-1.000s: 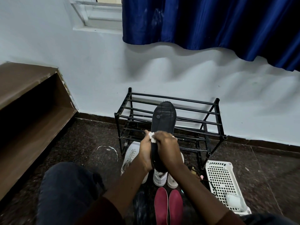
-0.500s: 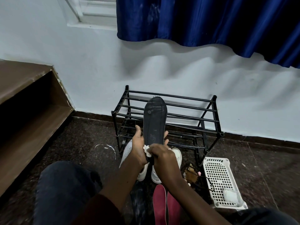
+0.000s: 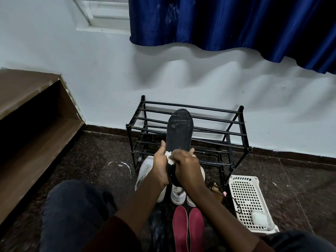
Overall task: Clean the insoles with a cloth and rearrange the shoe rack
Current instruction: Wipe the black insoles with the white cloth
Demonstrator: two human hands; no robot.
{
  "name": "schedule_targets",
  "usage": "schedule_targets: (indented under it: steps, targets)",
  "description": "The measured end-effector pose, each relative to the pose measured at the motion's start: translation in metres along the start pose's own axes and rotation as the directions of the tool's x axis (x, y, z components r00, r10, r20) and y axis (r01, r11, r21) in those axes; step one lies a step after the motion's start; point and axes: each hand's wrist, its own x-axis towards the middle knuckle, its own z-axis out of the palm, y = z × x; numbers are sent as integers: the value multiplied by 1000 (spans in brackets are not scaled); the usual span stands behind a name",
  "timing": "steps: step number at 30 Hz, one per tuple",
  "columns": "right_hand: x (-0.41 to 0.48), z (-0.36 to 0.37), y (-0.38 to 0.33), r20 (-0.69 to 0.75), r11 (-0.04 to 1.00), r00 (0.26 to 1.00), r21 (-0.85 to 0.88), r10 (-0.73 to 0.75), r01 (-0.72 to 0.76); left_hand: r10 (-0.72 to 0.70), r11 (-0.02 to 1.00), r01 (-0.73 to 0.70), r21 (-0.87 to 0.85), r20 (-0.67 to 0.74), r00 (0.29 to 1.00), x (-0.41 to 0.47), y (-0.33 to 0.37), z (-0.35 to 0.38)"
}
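A black insole (image 3: 179, 131) stands upright in front of the black metal shoe rack (image 3: 236, 131). My left hand (image 3: 160, 166) grips its lower left edge. My right hand (image 3: 185, 166) holds a small white cloth (image 3: 169, 158) pressed against the insole's lower part, fingers curled over it. Two red insoles (image 3: 188, 228) lie on the floor below my arms. White sneakers (image 3: 145, 171) sit on the floor in front of the rack, partly hidden by my hands.
A white perforated basket (image 3: 247, 193) with a white wad inside lies at the right of the rack. A brown wooden shelf unit (image 3: 36, 128) stands at the left. My knee in dark trousers (image 3: 72, 211) fills the lower left. A blue curtain (image 3: 236, 24) hangs above.
My right hand with the cloth slid down the insole and back up a little. The left hand's thumb shifted along the insole's edge. The camera view drifted slightly.
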Motion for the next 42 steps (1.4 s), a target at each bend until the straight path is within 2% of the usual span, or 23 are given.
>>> schedule_targets:
  steps: [4,7,12,16,21,27,32,35,39,42]
  targets:
    - [-35,-2,1,23,997,997,-33,-71,72,75,997,-75,1,-54,996,3,3,-1]
    - [-36,-4,6,17,992,995,-80,-99,100,48,997,-44,66,-63,997,1,2,0]
    - [-5,-8,11,2,982,998,-179,-65,65,-2,998,8,67,-89,996,-3,0,3]
    - [12,-3,12,-12,987,998,-145,66,-67,37,998,-31,56,-108,994,-5,1,6]
    - [-1,2,4,-67,986,997,-160,39,-49,56,997,-48,61,-128,990,-1,11,5]
    - [-22,2,4,-50,982,998,-183,38,-47,78,997,-77,12,-132,988,1,10,4]
    - [2,1,11,-71,978,983,-112,167,-174,82,997,-81,16,-135,987,-1,7,5]
    - [13,-1,14,-101,976,976,-87,191,-200,70,997,-65,31,-166,984,-2,3,4]
    - [9,-6,13,-81,947,945,84,318,-311,101,995,-100,14,-177,979,-1,4,4]
    - [-3,-8,11,-31,866,882,212,470,-454,135,991,-130,36,-180,974,3,4,1]
